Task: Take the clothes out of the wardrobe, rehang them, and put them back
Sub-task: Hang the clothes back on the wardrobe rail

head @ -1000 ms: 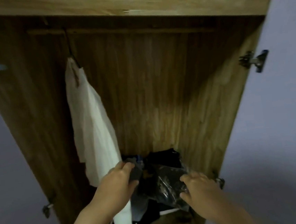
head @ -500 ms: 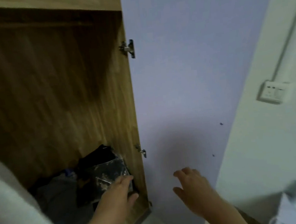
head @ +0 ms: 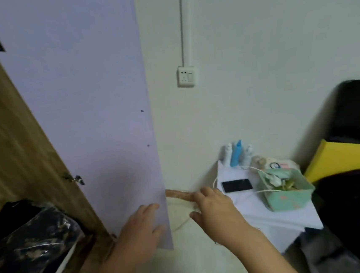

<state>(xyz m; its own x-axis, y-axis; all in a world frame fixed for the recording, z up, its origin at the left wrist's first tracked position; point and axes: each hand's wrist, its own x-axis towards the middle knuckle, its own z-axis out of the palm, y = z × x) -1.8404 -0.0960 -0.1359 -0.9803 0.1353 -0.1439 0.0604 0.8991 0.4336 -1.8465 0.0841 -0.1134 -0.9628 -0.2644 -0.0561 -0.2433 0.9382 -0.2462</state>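
Swinging away from the wardrobe (head: 10, 139), both hands are hanging released, left hand (head: 139, 230) and right hand (head: 215, 212) low at centre, leaving the clothes (head: 28, 236) piled lower left, nothing carried out.

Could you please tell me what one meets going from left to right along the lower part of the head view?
Plastic-wrapped dark clothes → wooden wardrobe side → left hand on the lilac door → right hand → phone → green box → yellow panel.
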